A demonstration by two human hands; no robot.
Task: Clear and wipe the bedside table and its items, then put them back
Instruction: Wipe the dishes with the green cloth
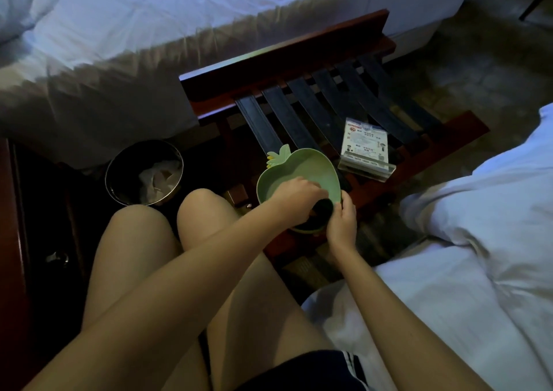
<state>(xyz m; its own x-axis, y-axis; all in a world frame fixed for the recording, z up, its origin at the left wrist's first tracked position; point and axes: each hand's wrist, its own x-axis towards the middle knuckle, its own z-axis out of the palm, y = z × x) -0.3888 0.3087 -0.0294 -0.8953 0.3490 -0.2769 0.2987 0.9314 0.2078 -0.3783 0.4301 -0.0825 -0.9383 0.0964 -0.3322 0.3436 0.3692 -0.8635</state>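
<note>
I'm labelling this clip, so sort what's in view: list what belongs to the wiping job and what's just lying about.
Job: green dish, left hand in it, right hand gripping its rim, sign card.
Lying about: waste bin, luggage rack, bed.

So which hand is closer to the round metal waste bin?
Left. The left hand is inside the green apple-shaped dish right of the bin; the right hand grips the dish's rim farther right.
</note>
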